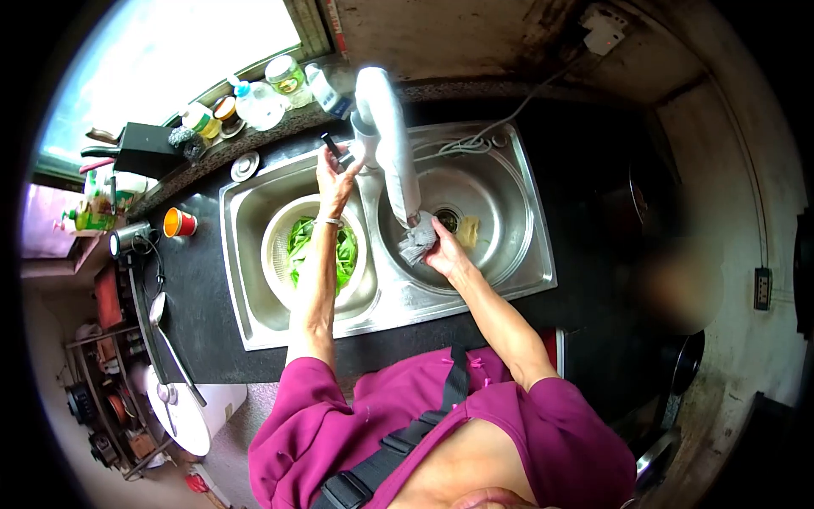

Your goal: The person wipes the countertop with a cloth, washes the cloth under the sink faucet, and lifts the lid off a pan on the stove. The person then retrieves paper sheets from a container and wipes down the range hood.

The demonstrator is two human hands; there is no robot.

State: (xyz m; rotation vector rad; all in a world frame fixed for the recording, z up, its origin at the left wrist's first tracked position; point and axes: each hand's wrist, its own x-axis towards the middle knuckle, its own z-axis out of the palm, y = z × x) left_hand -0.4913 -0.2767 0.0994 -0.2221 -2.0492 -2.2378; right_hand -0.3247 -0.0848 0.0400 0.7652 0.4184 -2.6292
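My left hand (336, 180) reaches up to the faucet's dark lever handle (332, 146), its fingers closed around the lever's base. The faucet (392, 144) is a thick white-wrapped body whose spout points down over the right basin. Just below the spout, my right hand (444, 251) grips a grey cloth (415, 241), bunched up. Whether water is running I cannot tell. Under my left forearm, in the left basin, sits a pale colander (274, 254) with green leafy vegetables (301, 242) in it.
The double steel sink (373, 314) is set in a black countertop (203, 322). A yellowish scrap (467, 232) lies by the right drain. An orange cup (180, 222), a ladle (174, 343) and a knife block (148, 151) are at left; bottles and jars (287, 78) line the sill.
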